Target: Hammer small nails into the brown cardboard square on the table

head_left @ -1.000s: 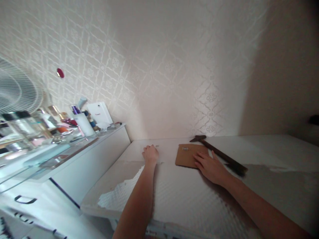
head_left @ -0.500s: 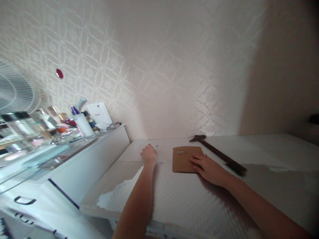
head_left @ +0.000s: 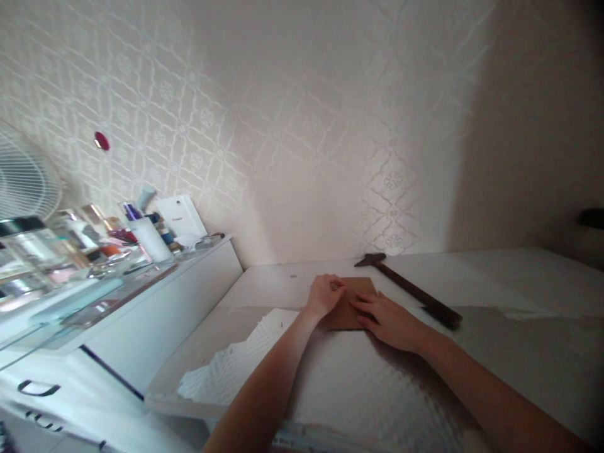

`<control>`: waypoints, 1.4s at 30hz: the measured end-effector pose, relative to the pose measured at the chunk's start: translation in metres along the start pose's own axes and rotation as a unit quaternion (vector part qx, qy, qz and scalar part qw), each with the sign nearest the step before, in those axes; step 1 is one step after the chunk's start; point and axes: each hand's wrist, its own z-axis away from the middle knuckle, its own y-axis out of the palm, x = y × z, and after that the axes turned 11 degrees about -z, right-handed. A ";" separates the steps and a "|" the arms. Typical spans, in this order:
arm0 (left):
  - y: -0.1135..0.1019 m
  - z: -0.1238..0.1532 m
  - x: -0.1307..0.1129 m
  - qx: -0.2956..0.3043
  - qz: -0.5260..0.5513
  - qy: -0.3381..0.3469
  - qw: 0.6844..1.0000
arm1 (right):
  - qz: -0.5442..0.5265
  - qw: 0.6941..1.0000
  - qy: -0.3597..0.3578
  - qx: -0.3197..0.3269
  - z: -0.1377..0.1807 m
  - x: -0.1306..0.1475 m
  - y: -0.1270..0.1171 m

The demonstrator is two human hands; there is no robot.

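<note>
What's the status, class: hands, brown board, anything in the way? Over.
Left hand over left part of brown board, grip unclear. Right hand open, laid on it. Not blocking: hammer to the right, apart from board and hands.

1. The head camera looks forward and down from the near side, above and behind the left hand (head_left: 325,296) and right hand (head_left: 392,319).
2. It faces the far wall (head_left: 311,189) across a close tabletop (head_left: 472,277).

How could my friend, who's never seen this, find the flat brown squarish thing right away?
Start at the patterned wall and drop down to the white table. There, the left hand and right hand meet over a brown piece. Its flat, straight-edged shape sets it apart from the dark, long-handled hammer to its right.
</note>
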 end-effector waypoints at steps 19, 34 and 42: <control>0.007 -0.006 0.020 0.061 0.105 -0.061 0.991 | -0.012 1.000 0.016 -0.002 0.001 0.000 -0.001; 0.012 -0.007 0.021 0.060 0.132 -0.085 0.986 | -0.011 1.000 0.019 0.004 0.001 0.002 -0.003; 0.015 -0.010 0.026 0.070 0.144 -0.103 0.982 | -0.012 1.000 0.014 -0.001 0.002 0.000 -0.001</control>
